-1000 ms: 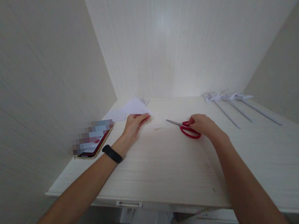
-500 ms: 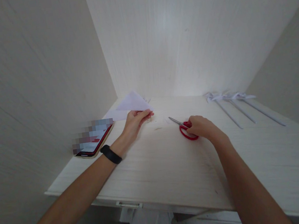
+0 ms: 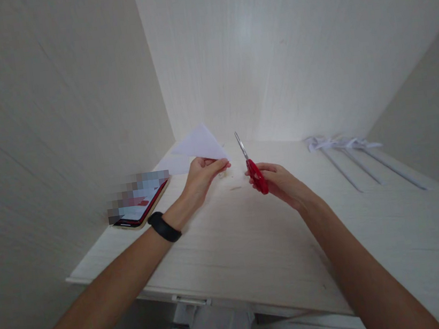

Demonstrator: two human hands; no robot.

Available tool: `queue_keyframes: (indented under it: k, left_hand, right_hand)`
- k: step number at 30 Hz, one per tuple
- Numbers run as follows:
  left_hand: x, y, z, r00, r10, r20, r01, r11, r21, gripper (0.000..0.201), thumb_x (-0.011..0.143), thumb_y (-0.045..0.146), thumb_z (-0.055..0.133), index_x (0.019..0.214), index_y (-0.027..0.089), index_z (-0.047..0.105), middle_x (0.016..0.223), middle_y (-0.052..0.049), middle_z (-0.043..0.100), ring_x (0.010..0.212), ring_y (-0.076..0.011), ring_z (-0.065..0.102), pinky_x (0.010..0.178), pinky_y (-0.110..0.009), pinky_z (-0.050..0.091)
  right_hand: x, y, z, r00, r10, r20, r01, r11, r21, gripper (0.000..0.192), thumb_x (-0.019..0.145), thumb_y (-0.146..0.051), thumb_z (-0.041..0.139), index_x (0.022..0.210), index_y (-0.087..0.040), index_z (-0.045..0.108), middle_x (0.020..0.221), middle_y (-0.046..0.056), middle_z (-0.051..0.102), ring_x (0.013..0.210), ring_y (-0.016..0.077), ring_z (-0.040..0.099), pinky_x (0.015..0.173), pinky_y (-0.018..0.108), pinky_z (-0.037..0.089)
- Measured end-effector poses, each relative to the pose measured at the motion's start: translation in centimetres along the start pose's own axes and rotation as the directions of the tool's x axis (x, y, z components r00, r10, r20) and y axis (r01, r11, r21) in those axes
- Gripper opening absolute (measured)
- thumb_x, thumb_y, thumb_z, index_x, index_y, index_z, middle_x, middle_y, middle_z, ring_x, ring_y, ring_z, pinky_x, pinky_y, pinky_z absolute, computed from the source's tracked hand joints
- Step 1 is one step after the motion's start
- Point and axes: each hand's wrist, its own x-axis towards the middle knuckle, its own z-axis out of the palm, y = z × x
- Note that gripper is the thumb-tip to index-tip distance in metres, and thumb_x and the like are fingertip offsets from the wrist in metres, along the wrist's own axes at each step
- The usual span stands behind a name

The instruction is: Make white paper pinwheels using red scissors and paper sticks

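My left hand (image 3: 205, 180), with a black band on its wrist, pinches the lower edge of a white paper triangle (image 3: 202, 142). That folded paper is held up off the tabletop, one point toward the back wall. In my right hand (image 3: 276, 178) is a pair of red-handled scissors (image 3: 256, 176), their metal blades pointing up and away and looking closed. The scissors are to the right of the paper, apart from it. Under the triangle's left side, another sheet of white paper (image 3: 174, 165) lies on the table.
A phone (image 3: 141, 202) with a lit screen lies at the left by the side wall. Several white paper stems with bows (image 3: 338, 143) rest at the back right. Small scraps (image 3: 234, 188) lie on the white tabletop (image 3: 246, 247). Walls stand behind and on both sides.
My right hand has lifted the scissors off the table and turned them upright, moving them left toward the paper. My left hand keeps its hold on the triangle.
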Motion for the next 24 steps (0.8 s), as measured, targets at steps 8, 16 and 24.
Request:
queue_keyframes:
  k: [8, 16, 24]
  left_hand:
    - [0.1, 0.2, -0.1, 1.0, 0.005, -0.015, -0.005, 1.0, -0.015, 0.012, 0.062, 0.018, 0.075, 0.069, 0.011, 0.067, 0.068, -0.004, 0.066, 0.065, -0.0126, 0.06, 0.07, -0.027, 0.047]
    - [0.0, 0.1, -0.1, 1.0, 0.003, 0.005, -0.003, 1.0, -0.025, 0.011, 0.062, 0.017, 0.073, 0.068, 0.012, 0.065, 0.067, -0.004, 0.065, 0.065, -0.0127, 0.059, 0.07, -0.028, 0.047]
    - [0.0, 0.1, -0.1, 1.0, -0.012, 0.015, 0.012, 1.0, -0.013, 0.015, 0.061, 0.018, 0.073, 0.07, 0.01, 0.064, 0.067, -0.003, 0.065, 0.064, -0.0107, 0.058, 0.069, -0.026, 0.047]
  right_hand:
    - [0.2, 1.9, 2.1, 0.999, -0.013, 0.046, 0.013, 1.0, -0.004, 0.035, 0.067, -0.044, 0.076, 0.074, -0.019, 0.052, 0.062, -0.005, 0.051, 0.053, 0.0081, 0.045, 0.05, 0.022, 0.038]
    - [-0.8, 1.4, 2.3, 0.987, -0.034, 0.158, 0.062, 0.983, -0.173, 0.04, 0.074, -0.056, 0.067, 0.073, -0.02, 0.048, 0.061, -0.005, 0.05, 0.05, 0.0083, 0.044, 0.046, 0.022, 0.034]
    - [-0.9, 1.1, 3.0, 0.989, -0.026, 0.144, 0.057, 0.975, -0.217, 0.049, 0.074, -0.067, 0.06, 0.065, -0.021, 0.044, 0.053, -0.004, 0.045, 0.044, 0.0083, 0.04, 0.041, 0.024, 0.029]
